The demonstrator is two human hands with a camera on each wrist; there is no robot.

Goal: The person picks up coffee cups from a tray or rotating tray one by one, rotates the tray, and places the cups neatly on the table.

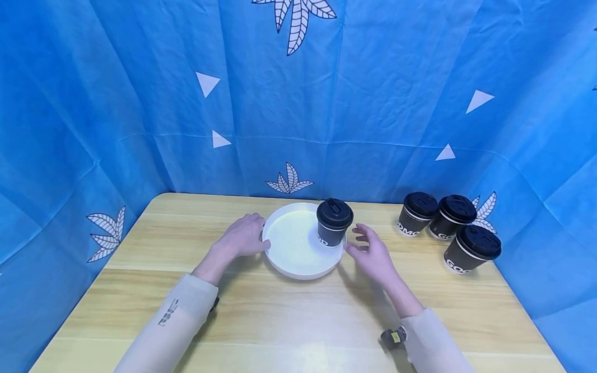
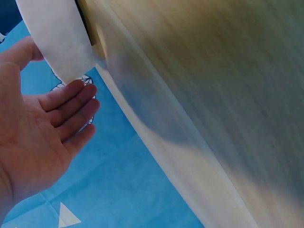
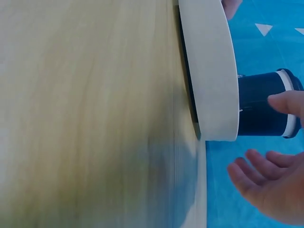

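Note:
A round white tray [image 1: 294,243] lies on the table with a black lidded paper coffee cup [image 1: 332,223] upright on its right side. My left hand [image 1: 242,235] is at the tray's left edge, its thumb at the rim. In the left wrist view, the fingers of the left hand [image 2: 52,118] extend loosely beside the tray wall [image 2: 57,33]; firm contact cannot be told. To the right of the tray, my right hand [image 1: 373,256] holds nothing. Its fingers are spread and slightly bent near the cup and rim, as the right wrist view shows.
Three more black lidded coffee cups [image 1: 417,213] [image 1: 451,216] [image 1: 472,248] stand at the table's back right. A blue patterned curtain [image 1: 289,103] hangs behind and along the sides of the wooden table [image 1: 270,321].

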